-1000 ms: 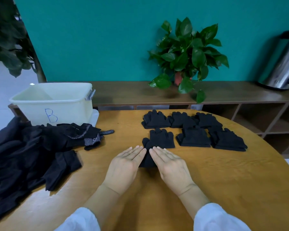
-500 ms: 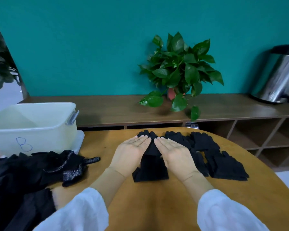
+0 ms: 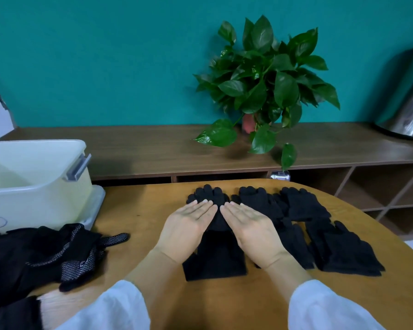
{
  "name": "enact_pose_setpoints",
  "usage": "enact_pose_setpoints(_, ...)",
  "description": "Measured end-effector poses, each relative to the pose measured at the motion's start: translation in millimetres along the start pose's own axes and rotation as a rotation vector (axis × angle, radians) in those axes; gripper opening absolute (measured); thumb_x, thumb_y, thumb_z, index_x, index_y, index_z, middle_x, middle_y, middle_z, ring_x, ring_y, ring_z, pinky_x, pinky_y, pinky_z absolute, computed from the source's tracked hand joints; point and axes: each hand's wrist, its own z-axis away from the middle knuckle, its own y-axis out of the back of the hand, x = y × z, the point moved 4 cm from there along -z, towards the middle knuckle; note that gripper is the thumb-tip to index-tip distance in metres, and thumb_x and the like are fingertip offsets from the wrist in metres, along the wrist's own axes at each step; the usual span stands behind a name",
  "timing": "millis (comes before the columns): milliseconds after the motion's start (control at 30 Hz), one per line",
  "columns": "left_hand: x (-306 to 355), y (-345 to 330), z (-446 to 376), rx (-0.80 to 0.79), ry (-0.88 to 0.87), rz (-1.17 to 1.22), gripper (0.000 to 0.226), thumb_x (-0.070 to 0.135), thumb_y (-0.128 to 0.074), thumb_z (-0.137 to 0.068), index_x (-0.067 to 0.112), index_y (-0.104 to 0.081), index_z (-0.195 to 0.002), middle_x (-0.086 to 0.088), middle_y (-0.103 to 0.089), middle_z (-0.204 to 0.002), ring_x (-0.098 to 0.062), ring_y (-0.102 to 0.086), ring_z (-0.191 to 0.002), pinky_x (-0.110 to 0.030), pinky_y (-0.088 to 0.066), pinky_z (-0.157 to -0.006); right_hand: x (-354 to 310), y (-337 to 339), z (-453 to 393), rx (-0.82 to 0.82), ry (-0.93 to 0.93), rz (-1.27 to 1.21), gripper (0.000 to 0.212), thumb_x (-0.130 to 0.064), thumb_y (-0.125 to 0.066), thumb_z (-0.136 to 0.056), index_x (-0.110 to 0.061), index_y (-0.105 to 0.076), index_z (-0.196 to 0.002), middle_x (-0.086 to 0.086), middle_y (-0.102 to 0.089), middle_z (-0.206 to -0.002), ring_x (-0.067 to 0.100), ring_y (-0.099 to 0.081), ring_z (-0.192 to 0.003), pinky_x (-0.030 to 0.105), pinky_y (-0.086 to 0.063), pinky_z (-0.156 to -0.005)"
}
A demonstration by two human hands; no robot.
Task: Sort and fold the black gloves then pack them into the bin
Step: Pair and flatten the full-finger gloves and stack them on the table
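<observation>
My left hand (image 3: 185,232) and my right hand (image 3: 252,233) lie flat, fingers straight, side by side on a black glove (image 3: 215,260) in the middle of the round wooden table (image 3: 248,303). Their fingertips reach the folded glove (image 3: 209,195) behind it. More folded black gloves (image 3: 343,248) lie in rows to the right. A loose heap of unsorted black gloves (image 3: 45,253), some with white dots, sits at the left. The cream plastic bin (image 3: 34,186) stands at the far left on its lid.
A potted green plant (image 3: 267,82) stands on the low wooden shelf unit (image 3: 153,153) behind the table. A steel bin (image 3: 410,103) is at the far right of that shelf. The teal wall closes the back.
Both hands slid away from me along the glove, from its cuff end toward its fingers. The view also moved closer and lower.
</observation>
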Motion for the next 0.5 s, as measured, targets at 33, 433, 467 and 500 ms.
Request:
enact_pose_setpoints(33, 3.2, -4.4, 9.7, -0.003, -0.015, 0.008, 0.064, -0.005, -0.088, -0.053, 0.008, -0.072, -0.114, -0.007, -0.072, -0.114, -0.017, -0.069, -0.106, -0.034, -0.051, -0.096, -5.2, -3.9, 9.3, -0.002, 0.018, 0.004, 0.057, 0.008, -0.083, -0.056, -0.003, -0.072, -0.111, 0.012, -0.072, -0.110, 0.022, -0.070, -0.102, 0.036, -0.055, -0.092)
enact_pose_setpoints(433, 28.2, -22.2, 74.4, -0.104, -0.139, -0.062, 0.044, 0.015, -0.060, -0.083, 0.013, -0.065, -0.127, -0.003, -0.065, -0.128, -0.013, -0.058, -0.123, -0.035, -0.039, -0.109, -41.7, -14.0, 64.9, -0.028, 0.082, 0.015, 0.042, -0.004, -0.042, -0.084, -0.009, -0.073, -0.112, 0.009, -0.071, -0.114, 0.019, -0.068, -0.108, 0.032, -0.050, -0.099)
enact_pose_setpoints(467, 28.7, -20.2, 76.4, -0.129, -0.140, -0.066, 0.046, 0.020, -0.057, -0.084, 0.012, -0.063, -0.129, -0.003, -0.063, -0.131, -0.013, -0.056, -0.126, -0.035, -0.038, -0.110, -42.4, -13.4, 65.7, -0.036, 0.072, 0.004, 0.042, -0.004, -0.042, -0.084, -0.009, -0.073, -0.113, 0.009, -0.071, -0.114, 0.019, -0.067, -0.108, 0.032, -0.050, -0.099)
enact_pose_setpoints(500, 28.6, -17.9, 77.6, -0.157, -0.140, -0.071, 0.048, 0.025, -0.053, -0.087, 0.012, -0.061, -0.132, -0.003, -0.060, -0.135, -0.013, -0.053, -0.129, -0.034, -0.038, -0.112, -42.4, -13.2, 65.7, -0.048, 0.062, -0.006, 0.043, -0.004, -0.042, -0.083, -0.009, -0.072, -0.113, 0.009, -0.071, -0.115, 0.019, -0.067, -0.108, 0.033, -0.050, -0.099)
